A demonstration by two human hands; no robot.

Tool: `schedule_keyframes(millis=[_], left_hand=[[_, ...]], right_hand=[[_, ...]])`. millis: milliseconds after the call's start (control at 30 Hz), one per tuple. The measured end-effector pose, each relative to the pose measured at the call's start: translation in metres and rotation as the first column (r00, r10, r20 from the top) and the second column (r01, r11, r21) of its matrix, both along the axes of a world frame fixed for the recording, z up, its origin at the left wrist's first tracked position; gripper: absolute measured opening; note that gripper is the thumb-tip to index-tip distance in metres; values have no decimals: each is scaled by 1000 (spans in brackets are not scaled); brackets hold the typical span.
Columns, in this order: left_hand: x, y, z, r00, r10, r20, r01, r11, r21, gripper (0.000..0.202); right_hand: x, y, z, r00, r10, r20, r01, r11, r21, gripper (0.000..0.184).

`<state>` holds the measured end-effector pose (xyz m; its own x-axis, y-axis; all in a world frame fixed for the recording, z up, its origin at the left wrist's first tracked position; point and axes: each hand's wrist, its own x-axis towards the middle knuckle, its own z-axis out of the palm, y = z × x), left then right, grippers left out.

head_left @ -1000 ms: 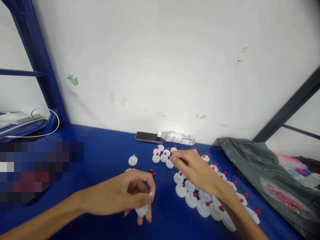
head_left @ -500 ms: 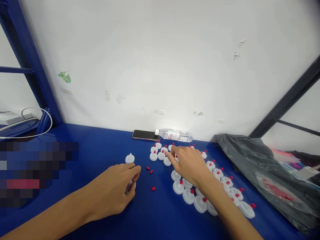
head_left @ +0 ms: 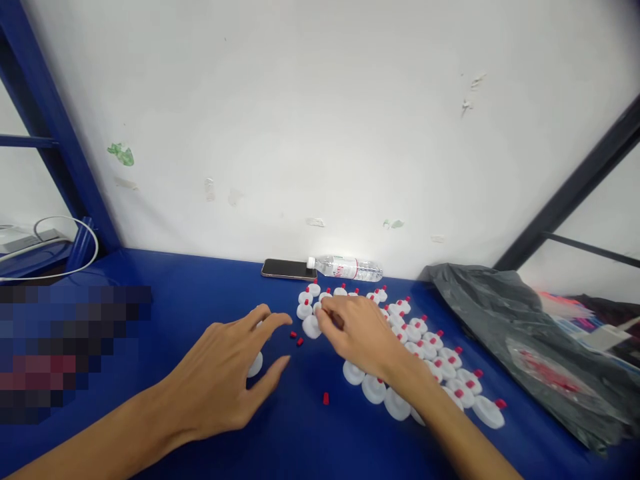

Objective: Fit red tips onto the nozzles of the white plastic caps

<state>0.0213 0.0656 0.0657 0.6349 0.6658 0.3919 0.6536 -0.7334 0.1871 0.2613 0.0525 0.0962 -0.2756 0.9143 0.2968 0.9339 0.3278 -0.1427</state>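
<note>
My left hand (head_left: 235, 370) is open, thumb and fingers spread apart, above the blue table. A white round cap (head_left: 255, 364) shows partly behind its fingers. My right hand (head_left: 353, 333) is closed in a pinch at the near left of a group of white caps with red tips (head_left: 397, 403). At its fingertips is a tilted white cap (head_left: 311, 327), whose top is hidden by the fingers. Small red tips (head_left: 300, 342) lie loose between my hands, and another red tip (head_left: 326, 398) lies nearer to me.
By the wall lie a phone (head_left: 287, 269) and a clear water bottle (head_left: 350, 268) on its side. A dark plastic bag (head_left: 480, 303) covers the right side, with a clear packet of red pieces (head_left: 550, 370) on it. A white cable (head_left: 95, 247) loops at the left.
My left hand has opened from a pinch. My right hand has shifted slightly left and down, with a white cap now at its fingertips. The nearest loose red tip has moved right and toward me.
</note>
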Motion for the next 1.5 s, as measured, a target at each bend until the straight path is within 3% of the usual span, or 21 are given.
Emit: schedule_keyframes(millis=[67,200,333,433,500,600,667,733,833,900,1000,1200,1333,1500], left_hand=[[2,-3,-2,995,-13,98,12,1000,13,52],[6,-5,-2,962,-128,243,151,986,-76,15],[8,-5,9,937,-144,319,191,974,-120,15],[6,-10,19,937,-147,317,240,930,-279,23],[4,-17,22,933,-151,328,290,853,-434,29],[3,-29,18,926,-100,363,304,768,-564,18],[6,-33,13,943,-58,328,247,782,-572,18],[9,-32,8,968,-83,237,204,810,-550,17],[13,-25,2,967,-196,162,249,859,-446,19],[14,-21,-3,964,-218,150,258,902,-347,21],[13,-18,-12,978,-163,132,192,948,-255,25],[11,-8,-26,992,-114,58,121,985,-125,24],[8,-4,-27,996,-94,-5,94,996,-4,31],[8,-8,-20,993,-100,60,95,992,84,31]], right_hand=[[-12,-9,1,993,98,-68,-99,995,-8,36],[-29,-23,-3,926,237,-294,-257,966,-31,30],[-32,-26,-4,889,285,-358,-335,938,-86,32],[-22,-25,7,852,345,-395,-416,903,-109,35],[-5,-23,18,817,310,-487,-387,920,-64,39],[22,-15,33,767,168,-620,-142,986,91,42],[31,-9,35,863,103,-495,-64,994,94,41],[28,-5,27,960,99,-260,-98,995,19,36],[13,-2,8,987,142,-79,-147,987,-64,20],[7,-2,-1,988,144,-54,-148,986,-72,13],[9,1,-5,995,101,-26,-103,993,-50,17],[19,11,-6,999,-44,14,43,996,76,31],[19,18,-19,999,-19,44,15,996,85,32],[23,25,-25,999,3,-43,0,999,53,12]])
